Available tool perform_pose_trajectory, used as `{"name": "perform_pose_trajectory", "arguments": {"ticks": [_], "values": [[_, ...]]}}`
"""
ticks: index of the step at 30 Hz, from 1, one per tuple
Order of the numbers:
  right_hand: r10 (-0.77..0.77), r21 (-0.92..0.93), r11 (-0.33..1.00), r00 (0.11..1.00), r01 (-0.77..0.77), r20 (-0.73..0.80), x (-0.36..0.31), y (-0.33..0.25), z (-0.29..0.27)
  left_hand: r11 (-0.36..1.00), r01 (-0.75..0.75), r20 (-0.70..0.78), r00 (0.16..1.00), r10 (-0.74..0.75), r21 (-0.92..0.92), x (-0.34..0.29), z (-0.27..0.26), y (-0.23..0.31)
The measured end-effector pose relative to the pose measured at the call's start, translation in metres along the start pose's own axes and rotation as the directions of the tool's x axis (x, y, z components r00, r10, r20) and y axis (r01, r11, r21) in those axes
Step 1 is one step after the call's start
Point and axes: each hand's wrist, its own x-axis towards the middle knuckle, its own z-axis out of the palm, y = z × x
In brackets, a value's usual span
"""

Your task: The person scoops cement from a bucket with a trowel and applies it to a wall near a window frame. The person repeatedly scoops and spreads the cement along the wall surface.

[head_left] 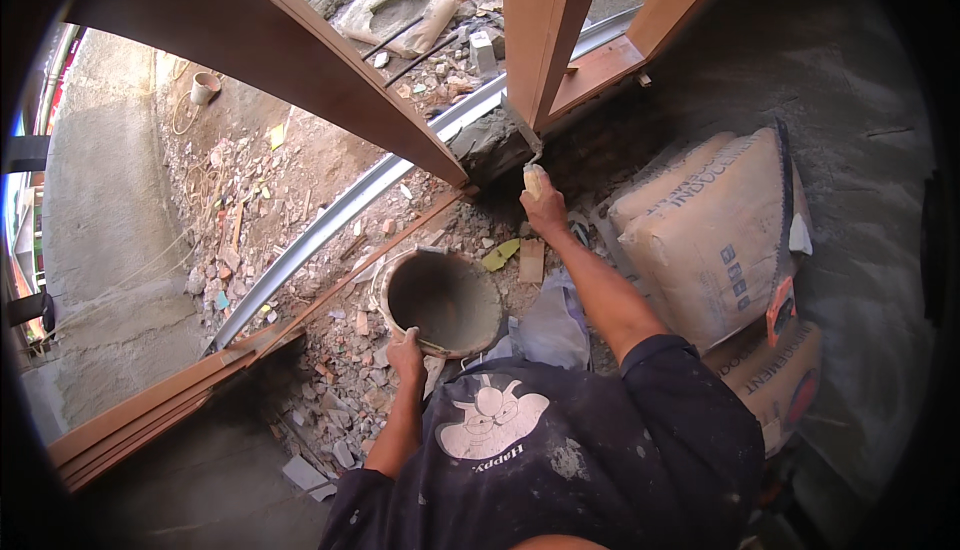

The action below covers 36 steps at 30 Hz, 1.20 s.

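My right hand [545,204] is closed round the pale handle of a trowel [537,158]. The blade reaches up to the foot of a wooden post [533,40], beside wet grey mortar [488,147] between the wooden members. My left hand [405,355] grips the near rim of a bucket [378,288], in front of my body. Inside the bucket, grey mortar [468,312] coats the wall and lies low; its depth is hard to tell.
Stacked cement bags [700,235] stand at my right along a grey wall [840,130]. Broken rubble [330,400] covers the ground round the bucket. A slanting wooden beam [300,60] and a metal channel [330,225] cross ahead. Beyond lie a torn sack [436,22] and a small pail [205,87].
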Motion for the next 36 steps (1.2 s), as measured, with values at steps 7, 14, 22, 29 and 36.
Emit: {"name": "perform_pose_trajectory", "arguments": {"ticks": [7, 14, 22, 29, 36], "values": [[0.093, -0.057, 0.995, 0.989, -0.087, 0.114, -0.005, 0.040, 0.020, 0.988, 0.073, -0.130, 0.987, -0.091, -0.137, -0.005, -0.043, -0.016], [0.125, 0.020, 0.990, 0.918, -0.143, 0.377, 0.052, 0.046, 0.007, 0.979, 0.154, -0.141, 0.975, -0.172, -0.130, -0.004, -0.064, -0.025], [0.314, 0.296, 0.832, 0.838, -0.470, 0.448, 0.070, 0.037, 0.008, 0.987, 0.159, -0.125, 0.980, -0.157, 0.007, -0.005, -0.057, -0.031], [0.351, 0.340, 0.818, 0.871, -0.464, 0.343, 0.023, 0.030, 0.018, 0.939, -0.133, -0.004, 0.990, 0.142, 0.318, -0.009, -0.052, -0.032], [0.310, 0.421, 0.758, 0.843, -0.498, 0.440, 0.018, 0.024, 0.043, 0.972, -0.179, 0.066, 0.983, 0.171, 0.151, -0.014, -0.051, -0.035]]}}
